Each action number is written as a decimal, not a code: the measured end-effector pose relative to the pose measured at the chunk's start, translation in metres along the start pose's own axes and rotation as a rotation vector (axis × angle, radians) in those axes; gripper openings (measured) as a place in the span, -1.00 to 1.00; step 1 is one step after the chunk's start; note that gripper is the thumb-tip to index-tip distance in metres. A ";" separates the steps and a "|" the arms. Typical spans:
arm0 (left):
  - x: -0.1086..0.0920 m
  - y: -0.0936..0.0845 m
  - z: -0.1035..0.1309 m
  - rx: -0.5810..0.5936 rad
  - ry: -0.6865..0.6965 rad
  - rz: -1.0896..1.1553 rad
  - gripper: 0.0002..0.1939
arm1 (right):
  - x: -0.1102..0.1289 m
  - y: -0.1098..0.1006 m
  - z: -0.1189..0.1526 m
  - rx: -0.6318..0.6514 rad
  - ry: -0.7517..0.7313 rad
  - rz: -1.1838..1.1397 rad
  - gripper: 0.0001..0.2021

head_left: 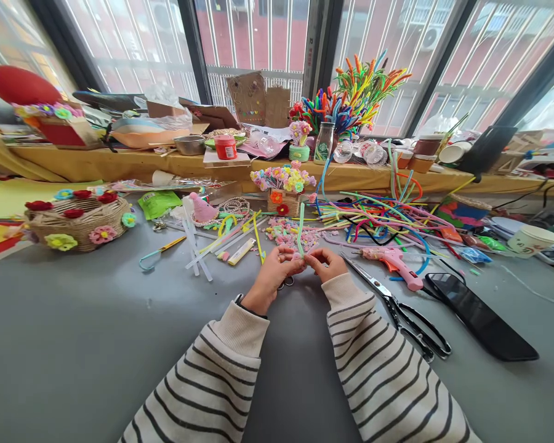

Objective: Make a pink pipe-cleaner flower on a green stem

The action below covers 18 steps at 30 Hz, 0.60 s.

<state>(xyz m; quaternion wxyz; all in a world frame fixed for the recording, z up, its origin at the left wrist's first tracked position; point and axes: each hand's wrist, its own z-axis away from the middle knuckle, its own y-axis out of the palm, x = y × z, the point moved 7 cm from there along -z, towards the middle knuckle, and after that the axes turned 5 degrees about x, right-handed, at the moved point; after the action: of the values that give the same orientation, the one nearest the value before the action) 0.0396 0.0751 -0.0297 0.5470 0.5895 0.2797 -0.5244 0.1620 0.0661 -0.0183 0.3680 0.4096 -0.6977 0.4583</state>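
Observation:
My left hand (281,271) and my right hand (325,263) meet at the middle of the grey table, fingertips pinched close together. Between them stands a light green pipe cleaner (301,224), upright, its lower end in the fingers of both hands. Something small and pink shows at the fingertips; I cannot make out its shape. Just beyond the hands lies a heap of small pink and coloured fluffy bits (284,232). Behind it is a twine-wrapped pot (284,202) with pastel flowers. Part of a small pair of scissors (286,282) shows under the left hand.
Large scissors (388,295), a pink glue gun (394,261) and a black phone (482,317) lie right. Loose pipe cleaners (364,215) pile up behind them. Glue sticks (196,246) and a twine basket (80,221) with flowers are left. A cluttered ledge (166,161) runs along the windows.

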 end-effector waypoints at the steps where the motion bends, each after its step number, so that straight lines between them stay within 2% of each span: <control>1: 0.001 0.001 0.000 0.014 -0.009 0.008 -0.62 | -0.002 0.000 0.000 0.001 0.015 -0.024 -0.72; 8: 0.002 0.003 0.001 0.063 -0.023 0.060 -0.66 | -0.005 -0.001 0.000 -0.019 0.040 -0.069 -0.69; 14: 0.001 0.000 0.001 0.005 -0.023 0.031 -0.63 | -0.007 0.006 -0.001 0.072 0.056 -0.148 -0.69; 18: -0.001 0.002 0.002 -0.003 -0.020 -0.008 -0.64 | -0.002 0.002 0.001 0.008 0.011 -0.076 -0.74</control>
<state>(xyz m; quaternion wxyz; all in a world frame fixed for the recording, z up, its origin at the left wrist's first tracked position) 0.0404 0.0730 -0.0277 0.5486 0.5823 0.2771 -0.5322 0.1603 0.0660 -0.0210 0.3875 0.4347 -0.6777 0.4490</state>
